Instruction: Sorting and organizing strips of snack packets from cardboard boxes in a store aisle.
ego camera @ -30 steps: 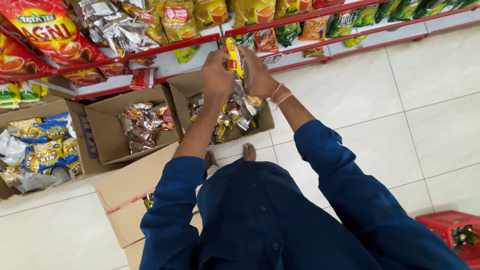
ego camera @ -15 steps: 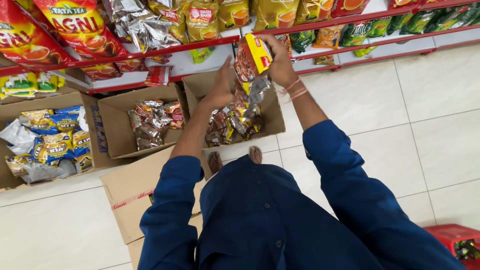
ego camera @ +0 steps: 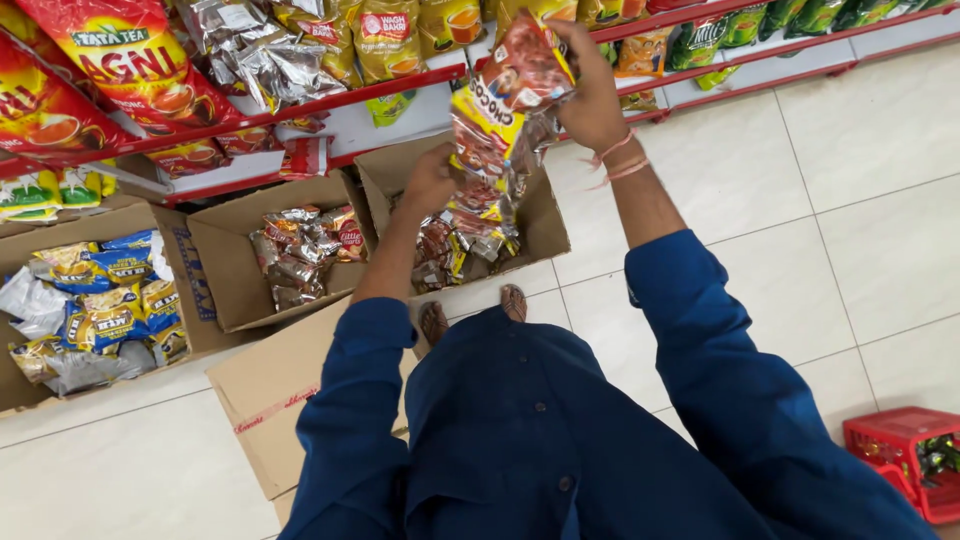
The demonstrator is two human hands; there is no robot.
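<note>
You are standing over an open cardboard box (ego camera: 545, 225), your feet just short of its near flap, and you are lifting a hanging strip of joined snack sachets (ego camera: 490, 150) out of it. Your left hand (ego camera: 432, 182) is sitting low, just above the box mouth, fingers curled around the lower run of the strip so the tail is not swinging or snagging on the packets lying beneath it. Your right hand (ego camera: 592, 95) is reaching higher and farther out, closed around the top sachets, pinching them at the upper end so the rest is dangling straight down between your two hands. That grip is keeping the chain stretched and readable rather than bunched.

To the left of your left hand, a second box (ego camera: 235, 290) is holding silver and red packets, and farther left another is holding blue and yellow ones (ego camera: 100, 300). Beyond your right hand, the red-edged shelf (ego camera: 400, 85) is carrying upright pouches. Behind your right arm, a red basket (ego camera: 905, 455) is resting on the tiled floor (ego camera: 850, 250).
</note>
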